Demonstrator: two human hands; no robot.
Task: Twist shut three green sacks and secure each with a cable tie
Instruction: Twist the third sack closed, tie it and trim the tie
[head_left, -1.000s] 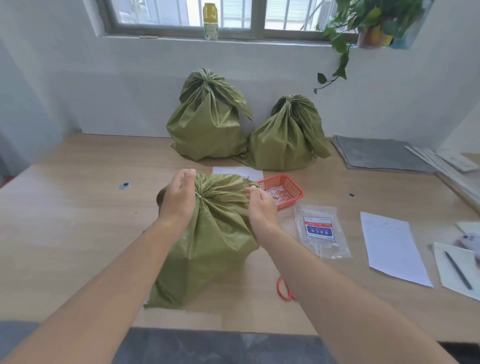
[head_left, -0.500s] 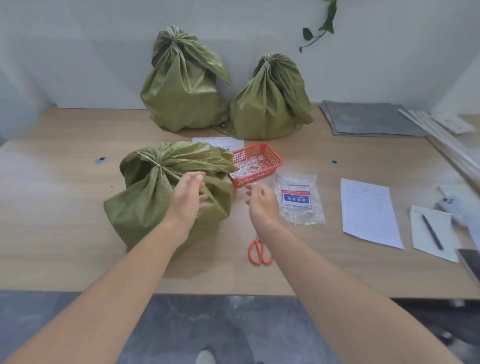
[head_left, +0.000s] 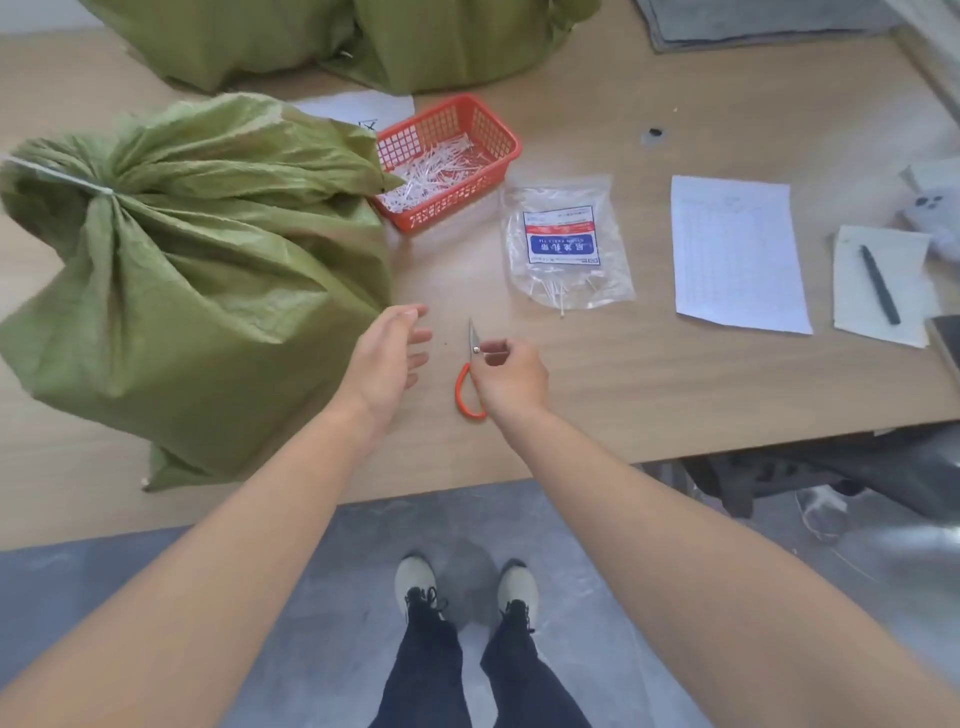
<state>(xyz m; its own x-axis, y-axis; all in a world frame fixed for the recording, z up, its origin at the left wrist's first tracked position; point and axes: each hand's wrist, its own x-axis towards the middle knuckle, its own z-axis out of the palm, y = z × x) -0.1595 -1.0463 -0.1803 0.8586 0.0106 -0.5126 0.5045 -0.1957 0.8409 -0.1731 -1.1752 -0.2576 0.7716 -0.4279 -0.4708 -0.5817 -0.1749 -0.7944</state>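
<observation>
Three green sacks on the go here, but only one is fully in frame: a big green woven plastic sack (head_left: 208, 291) slumped on the left side of the light wooden table (head_left: 597, 395). Its neck is bunched tight with a thin white cable tie (head_left: 101, 189) cinched round it, and the tie's long tail pokes out toward the left edge. The two other green sacks (head_left: 223, 41) sit at the back and get chopped off by the top of the frame, so their necks are out of view.

The left hand (head_left: 387, 364) hovers just right of the tied sack's lower side, near it but apart as far as I can tell. Its grip is wide, with loose fingers and nothing in it. The right hand (head_left: 511, 379) is just beside it, with a narrow grip pinching a pair of orange-handled scissors (head_left: 465, 389) around the pivot. The blades are closed and point away from the person. One handle loop shows and the other is hidden under the palm.

A red plastic mesh basket (head_left: 498, 156) touches the sack's right shoulder and holds loose white ties (head_left: 431, 171). Right of it lies a clear plastic packet with a blue and red label (head_left: 563, 244), print too small to read. Further right are a white printed sheet (head_left: 737, 254) and a black pen (head_left: 878, 283) on a smaller paper.
</observation>
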